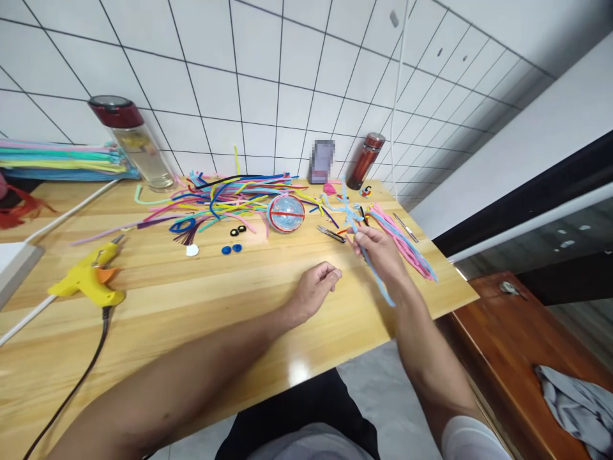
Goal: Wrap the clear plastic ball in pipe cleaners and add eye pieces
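Observation:
Between the thumb and fingers of my right hand [380, 255] is a light blue pipe cleaner [378, 279], its tail hanging toward the table's front edge. Beyond that hand lie more light blue fuzzy pieces [345, 203], partly overlapping the held one in view. My left hand [313, 291] is loosely closed above the table, fingers curled and thumb against them, with nothing showing in it. Small snips [331, 234] lie just past both hands. A clear ball with red bands and pale blue contents [286, 213] sits farther back to the left.
A pile of coloured pipe cleaners [239, 191] spreads along the wall. Pink and blue strands [405, 246] lie at right. A yellow glue gun [90, 275] with its cord occupies the left. A glass bottle [146, 150], a red flask [366, 161] and a phone [322, 162] stand at the back.

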Tool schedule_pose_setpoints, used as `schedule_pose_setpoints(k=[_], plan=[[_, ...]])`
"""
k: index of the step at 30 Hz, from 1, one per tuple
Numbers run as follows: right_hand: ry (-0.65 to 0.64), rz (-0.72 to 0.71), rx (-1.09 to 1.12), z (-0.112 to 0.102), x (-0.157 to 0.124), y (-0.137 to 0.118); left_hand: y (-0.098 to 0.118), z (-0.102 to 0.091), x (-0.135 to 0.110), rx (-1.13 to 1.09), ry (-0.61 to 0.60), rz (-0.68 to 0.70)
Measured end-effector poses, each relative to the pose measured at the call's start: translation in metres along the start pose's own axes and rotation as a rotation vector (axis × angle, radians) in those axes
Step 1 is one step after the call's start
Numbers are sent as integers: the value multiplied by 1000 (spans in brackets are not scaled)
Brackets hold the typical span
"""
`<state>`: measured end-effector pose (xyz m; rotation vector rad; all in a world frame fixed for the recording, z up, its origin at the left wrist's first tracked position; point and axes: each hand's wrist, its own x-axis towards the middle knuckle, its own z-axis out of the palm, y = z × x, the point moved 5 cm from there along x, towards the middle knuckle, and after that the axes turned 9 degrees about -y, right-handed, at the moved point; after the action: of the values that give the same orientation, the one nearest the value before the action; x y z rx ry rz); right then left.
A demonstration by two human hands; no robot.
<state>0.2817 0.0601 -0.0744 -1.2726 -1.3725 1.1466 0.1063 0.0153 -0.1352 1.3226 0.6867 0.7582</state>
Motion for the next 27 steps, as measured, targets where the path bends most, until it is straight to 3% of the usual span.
schedule_pose_setpoints(k=[3, 6, 9, 12, 16, 21, 24, 27], plan=[[208, -48, -332, -56, 4, -9, 3, 3, -2, 54, -25, 9], [351, 22, -659, -101, 8, -3, 7, 5, -3, 98, -55, 4], [357, 145, -926, -125, 12, 11, 7, 7, -3, 127, -81, 2], [345, 182, -1048, -128, 15, 16, 6, 7, -2, 152, -86, 2], [226, 38, -1013, -92, 25, 2, 5, 7, -3, 164, -89, -4], [-61, -212, -648, 2, 55, -15, 14, 3, -10, 69, 36, 65], [-192, -260, -549, 52, 81, -7, 27, -5, -13, 43, 144, 103], [-251, -254, -513, 80, 105, 10, 51, -26, -11, 85, 308, 184]])
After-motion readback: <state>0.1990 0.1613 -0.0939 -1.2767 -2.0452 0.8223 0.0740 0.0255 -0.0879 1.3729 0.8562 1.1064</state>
